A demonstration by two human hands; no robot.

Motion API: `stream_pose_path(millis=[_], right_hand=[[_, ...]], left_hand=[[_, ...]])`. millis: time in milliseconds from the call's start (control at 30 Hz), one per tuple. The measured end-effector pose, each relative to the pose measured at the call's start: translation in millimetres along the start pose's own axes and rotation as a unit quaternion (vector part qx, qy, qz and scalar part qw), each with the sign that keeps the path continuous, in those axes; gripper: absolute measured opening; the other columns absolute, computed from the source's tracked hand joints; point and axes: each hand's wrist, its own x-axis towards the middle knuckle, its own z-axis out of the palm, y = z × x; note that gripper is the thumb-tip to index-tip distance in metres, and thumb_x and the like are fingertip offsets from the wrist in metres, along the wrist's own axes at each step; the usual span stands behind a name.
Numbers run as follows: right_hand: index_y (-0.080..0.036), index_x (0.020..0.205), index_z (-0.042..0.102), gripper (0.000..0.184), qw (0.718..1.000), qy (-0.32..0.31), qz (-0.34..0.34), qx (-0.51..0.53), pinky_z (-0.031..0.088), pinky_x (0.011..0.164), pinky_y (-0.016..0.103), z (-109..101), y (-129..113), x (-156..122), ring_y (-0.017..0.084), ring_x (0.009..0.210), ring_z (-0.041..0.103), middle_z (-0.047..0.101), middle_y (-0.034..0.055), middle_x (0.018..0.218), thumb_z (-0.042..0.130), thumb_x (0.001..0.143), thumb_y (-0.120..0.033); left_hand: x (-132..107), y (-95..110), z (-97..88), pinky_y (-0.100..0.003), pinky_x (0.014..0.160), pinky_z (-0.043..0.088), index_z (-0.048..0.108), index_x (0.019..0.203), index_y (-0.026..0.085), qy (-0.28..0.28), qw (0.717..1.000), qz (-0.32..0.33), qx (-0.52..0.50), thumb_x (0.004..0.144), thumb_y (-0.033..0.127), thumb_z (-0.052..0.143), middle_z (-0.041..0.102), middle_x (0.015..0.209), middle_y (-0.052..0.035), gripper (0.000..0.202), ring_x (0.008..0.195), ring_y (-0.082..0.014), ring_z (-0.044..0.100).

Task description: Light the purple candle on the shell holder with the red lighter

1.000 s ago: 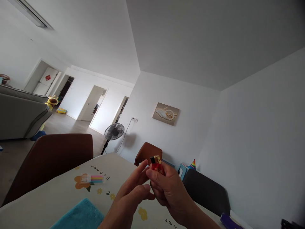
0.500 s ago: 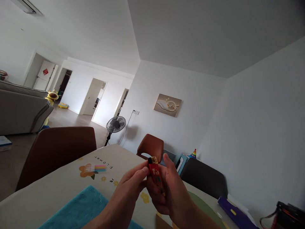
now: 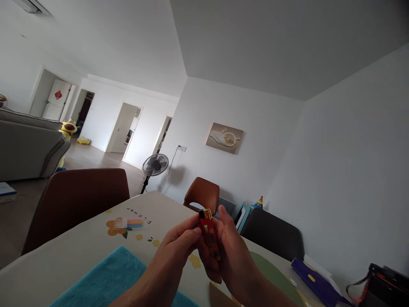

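Observation:
A red lighter (image 3: pixel 208 230) with a gold metal top and a black button is held upright, slightly tilted, above the table (image 3: pixel 79 247). My right hand (image 3: pixel 237 258) wraps its fingers behind the lighter, with the thumb raised on the near right side. From the left, my left hand (image 3: pixel 175 247) closes its thumb and fingers on the lighter's edge near the top. No flame shows. A blue cloth (image 3: pixel 105 277) lies under my left forearm. Beyond my left hand is a clear pack of coloured candles (image 3: pixel 129 224).
Brown chairs (image 3: pixel 86 200) and a dark chair (image 3: pixel 275 234) line the table. On its right side are a green round mat (image 3: pixel 271 273) and a purple case (image 3: pixel 315 281). A standing fan (image 3: pixel 155 165) is by the wall. A black object with a strap (image 3: pixel 386 283) sits at the lower right.
My hands keep nearly the same hold on the lighter. My right fingers below it have shifted slightly, and the view has moved a little.

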Motion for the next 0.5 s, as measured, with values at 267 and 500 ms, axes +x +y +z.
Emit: stream_pose_path(millis=[267, 500], right_hand=[[-0.016, 0.054, 0.044, 0.059, 1.0, 0.01, -0.019, -0.018, 0.027, 0.032, 0.017, 1.7, 0.5, -0.2, 0.006, 0.036, 0.031, 0.04, -0.0022, 0.046, 0.038, 0.078, -0.071], [-0.017, 0.06, 0.046, 0.054, 0.999, 0.019, -0.035, -0.033, 0.028, 0.031, 0.017, 6.8, -0.5, -0.9, 0.007, 0.036, 0.032, 0.041, -0.002, 0.046, 0.035, 0.082, -0.065]], left_hand=[[0.7, -1.1, 0.2, -0.031, 0.057, 0.048, 0.065, 0.097, 0.012, 0.012, 1.0, 0.007, 0.009, 0.082, 0.023, 0.045, 0.058, 0.056, -0.0028, 0.027, 0.061, -0.0199, 0.061], [2.1, -3.6, -1.7, -0.032, 0.057, 0.05, 0.061, 0.107, 0.013, 0.034, 0.999, 0.003, 0.01, 0.081, 0.024, 0.048, 0.058, 0.056, -0.0016, 0.031, 0.061, -0.0197, 0.061]])
